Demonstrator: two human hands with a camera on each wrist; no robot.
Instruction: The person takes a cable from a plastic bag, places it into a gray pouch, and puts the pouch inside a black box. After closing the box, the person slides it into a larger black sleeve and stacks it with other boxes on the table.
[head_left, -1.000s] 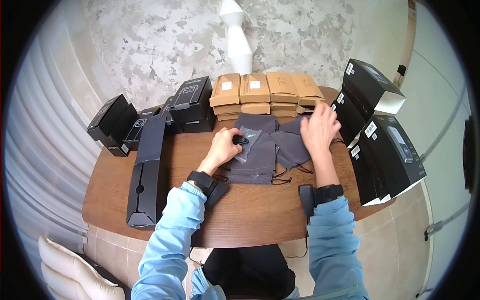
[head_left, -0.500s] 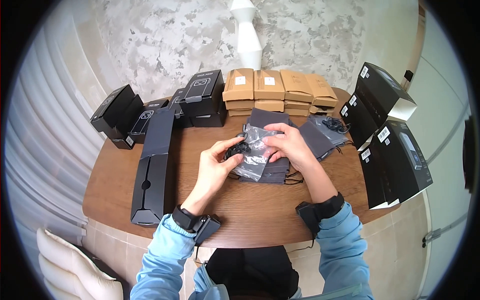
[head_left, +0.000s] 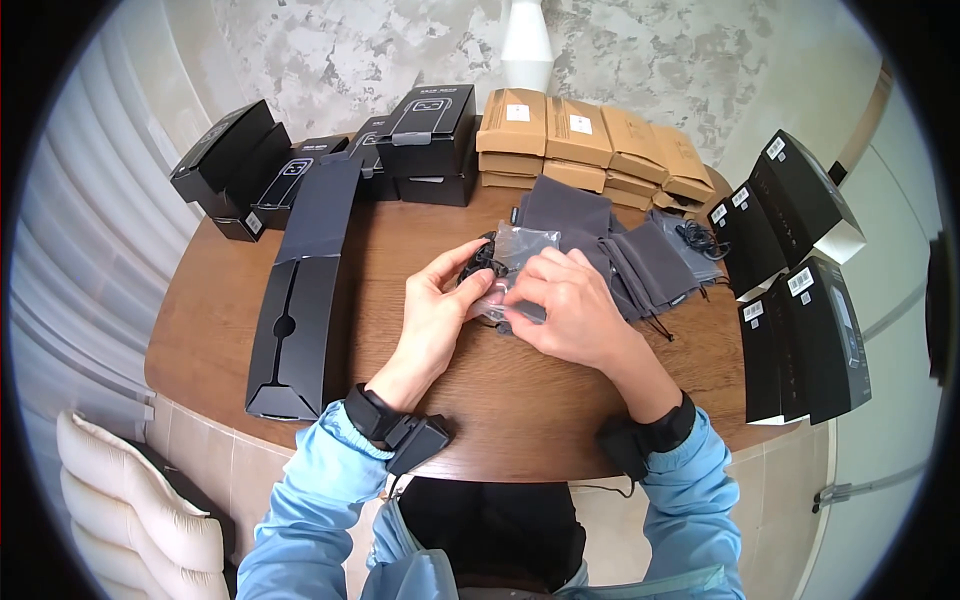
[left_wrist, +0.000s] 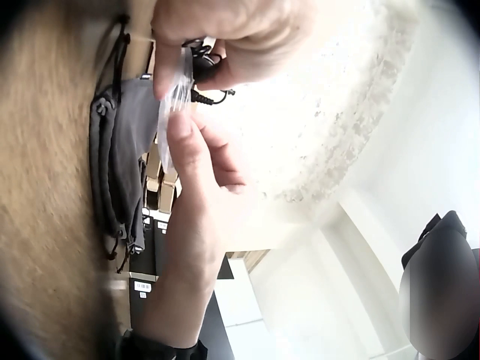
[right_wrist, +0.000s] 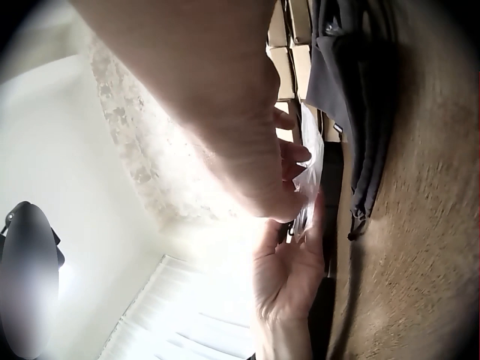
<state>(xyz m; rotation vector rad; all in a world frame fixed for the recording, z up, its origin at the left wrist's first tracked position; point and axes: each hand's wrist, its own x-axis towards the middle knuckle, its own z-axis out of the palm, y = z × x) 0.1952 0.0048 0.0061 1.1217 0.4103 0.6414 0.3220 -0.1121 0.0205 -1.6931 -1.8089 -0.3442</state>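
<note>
My left hand (head_left: pixel 428 315) pinches a coiled black cable (head_left: pixel 480 262) between thumb and fingers, together with the near edge of a clear plastic bag (head_left: pixel 525 242). Opposite it, my right hand (head_left: pixel 570 308) pinches the same bag with thumb and fingertips. In the left wrist view the bag (left_wrist: pixel 171 135) stretches between both hands, and the cable (left_wrist: pixel 206 69) hangs beside it with a plug end showing. Grey drawstring pouches (head_left: pixel 655 268) lie on the table beyond and right of the hands. Another coiled cable (head_left: pixel 700 238) rests on a clear bag atop them.
A long black box (head_left: pixel 290 350) with its flap raised stands left on the wooden table (head_left: pixel 420 430). Black boxes (head_left: pixel 430 130) and stacked brown cardboard boxes (head_left: pixel 575 140) line the back. More black boxes (head_left: pixel 805 330) stand along the right edge.
My right hand has come from the right-hand pouches to the bag. The left hand has lifted the cable and bag off the pouches, and both hands now hold them nearer the body.
</note>
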